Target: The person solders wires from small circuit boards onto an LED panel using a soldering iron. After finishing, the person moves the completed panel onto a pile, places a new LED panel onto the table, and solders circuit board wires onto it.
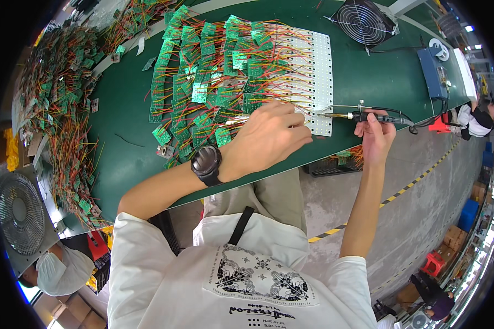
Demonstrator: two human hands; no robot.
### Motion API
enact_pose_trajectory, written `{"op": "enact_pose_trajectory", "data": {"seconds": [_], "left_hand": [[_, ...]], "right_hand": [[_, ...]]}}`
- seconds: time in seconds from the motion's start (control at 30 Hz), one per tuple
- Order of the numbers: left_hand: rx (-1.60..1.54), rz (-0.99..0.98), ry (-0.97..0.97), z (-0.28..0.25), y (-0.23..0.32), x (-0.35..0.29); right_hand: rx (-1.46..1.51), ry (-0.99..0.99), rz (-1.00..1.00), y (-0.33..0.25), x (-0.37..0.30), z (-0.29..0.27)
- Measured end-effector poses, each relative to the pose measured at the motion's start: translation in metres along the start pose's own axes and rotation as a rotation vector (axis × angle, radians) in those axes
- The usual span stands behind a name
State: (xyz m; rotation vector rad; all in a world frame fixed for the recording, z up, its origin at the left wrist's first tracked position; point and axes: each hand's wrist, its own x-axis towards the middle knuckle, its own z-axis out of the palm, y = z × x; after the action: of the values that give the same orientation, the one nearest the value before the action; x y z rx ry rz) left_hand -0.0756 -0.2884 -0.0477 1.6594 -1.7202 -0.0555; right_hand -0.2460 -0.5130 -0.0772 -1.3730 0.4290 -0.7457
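My right hand (376, 137) is closed around a soldering iron (361, 117) with a dark handle. A thin metal guide runs along the iron, and its tip points left over the near right part of a white perforated board (315, 60). My left hand (271, 137) lies over the near edge of that board, its fingers bent and drawn together; whatever they pinch is hidden under the hand. Rows of green circuit boards (199, 92) with red and yellow wires (282, 53) cover the left part of the white board and the table beside it.
A large heap of wired circuit boards (66, 109) fills the left of the green table (123, 164). At the back right stand a black fan (363, 23) and a blue unit (433, 74) with a solder reel (438, 49). Another fan (22, 211) is at far left. Other people sit farther off.
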Motion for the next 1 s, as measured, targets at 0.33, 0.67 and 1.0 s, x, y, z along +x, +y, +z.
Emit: {"op": "enact_pose_trajectory", "data": {"seconds": [0.33, 0.67, 1.0], "left_hand": [[0.135, -0.028, 0.070, 0.006, -0.013, -0.004], [0.148, -0.028, 0.087, 0.012, -0.017, -0.006], [0.147, -0.042, 0.058, 0.010, -0.016, -0.006]], "right_hand": [[-0.040, -0.014, 0.010, -0.001, -0.001, 0.000], [-0.075, -0.085, 0.009, -0.001, 0.000, -0.003], [-0.107, -0.108, 0.017, -0.001, -0.001, -0.002]]}}
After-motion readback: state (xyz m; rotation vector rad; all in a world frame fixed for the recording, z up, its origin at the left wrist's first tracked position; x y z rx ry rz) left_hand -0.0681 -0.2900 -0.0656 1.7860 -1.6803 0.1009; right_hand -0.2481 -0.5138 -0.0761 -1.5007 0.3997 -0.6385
